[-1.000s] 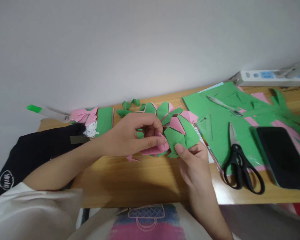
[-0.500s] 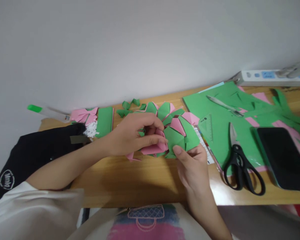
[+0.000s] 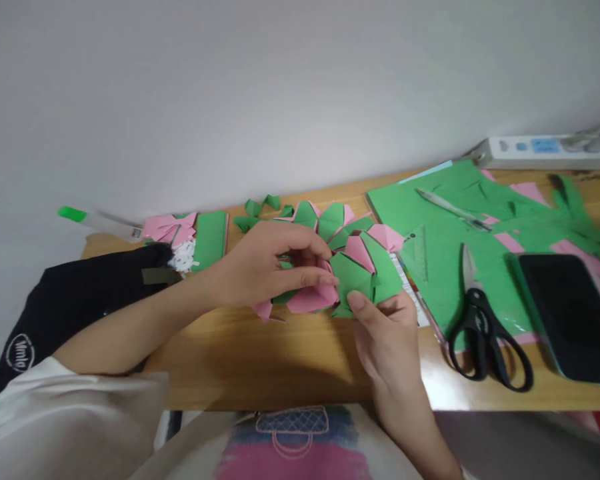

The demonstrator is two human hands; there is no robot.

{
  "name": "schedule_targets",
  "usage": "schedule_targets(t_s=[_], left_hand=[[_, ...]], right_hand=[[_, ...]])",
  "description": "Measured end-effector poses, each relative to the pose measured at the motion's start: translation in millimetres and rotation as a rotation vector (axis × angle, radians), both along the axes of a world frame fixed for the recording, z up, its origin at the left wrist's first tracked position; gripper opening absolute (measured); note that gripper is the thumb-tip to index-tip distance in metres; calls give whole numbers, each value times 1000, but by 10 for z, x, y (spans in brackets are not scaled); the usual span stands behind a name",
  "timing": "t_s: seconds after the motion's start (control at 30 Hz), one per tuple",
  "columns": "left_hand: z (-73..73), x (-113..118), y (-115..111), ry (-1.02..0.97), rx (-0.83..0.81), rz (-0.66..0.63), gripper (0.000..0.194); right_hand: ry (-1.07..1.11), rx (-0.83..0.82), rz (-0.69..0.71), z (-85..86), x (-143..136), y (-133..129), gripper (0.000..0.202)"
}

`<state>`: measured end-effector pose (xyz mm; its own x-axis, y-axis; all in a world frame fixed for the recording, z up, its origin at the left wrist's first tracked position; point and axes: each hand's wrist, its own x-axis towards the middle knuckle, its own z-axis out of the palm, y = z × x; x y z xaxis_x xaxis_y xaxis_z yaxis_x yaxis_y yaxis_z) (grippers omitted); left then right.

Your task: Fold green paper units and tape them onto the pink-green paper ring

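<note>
A ring-like origami piece (image 3: pixel 353 273) of folded green and pink paper is held between my two hands above the wooden table. My left hand (image 3: pixel 275 263) pinches a pink folded flap (image 3: pixel 313 298) on its left side, thumb and fingers closed. With the thumb on top, my right hand (image 3: pixel 385 327) grips a green section at the right end. My left fingers hide part of the middle. Small green folded units (image 3: pixel 253 208) lie just behind the piece.
To the right are black scissors (image 3: pixel 480 327), a phone (image 3: pixel 573 317), a pen (image 3: pixel 453 208), a set square (image 3: pixel 416 253) and green paper sheets (image 3: pixel 410 193). At left lie pink folded pieces (image 3: pixel 170 230), a green paper stack (image 3: pixel 211 239) and a black cloth bag (image 3: pixel 90 293). A power strip (image 3: pixel 550 153) stands behind.
The view has shifted very slightly. Both hands keep their grip on the origami piece, and the pink flap under my left thumb has tilted a little.
</note>
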<state>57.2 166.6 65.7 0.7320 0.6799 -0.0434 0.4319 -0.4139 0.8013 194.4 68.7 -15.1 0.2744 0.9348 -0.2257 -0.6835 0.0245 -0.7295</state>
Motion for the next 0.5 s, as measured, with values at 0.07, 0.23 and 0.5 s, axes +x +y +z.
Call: schedule_targets(t_s=[0.07,0.23,0.5], left_hand=[[26,1,22,27,-71,-16,18],[44,-7,94,-16,-196,-113,13],[32,-2,128,48,-122,-193,19]], right_hand=[[-2,1,-1,-11,6,-4,24],[6,-23,-1,-33,30,-26,24],[100,55,-20,30,61,-21,28]])
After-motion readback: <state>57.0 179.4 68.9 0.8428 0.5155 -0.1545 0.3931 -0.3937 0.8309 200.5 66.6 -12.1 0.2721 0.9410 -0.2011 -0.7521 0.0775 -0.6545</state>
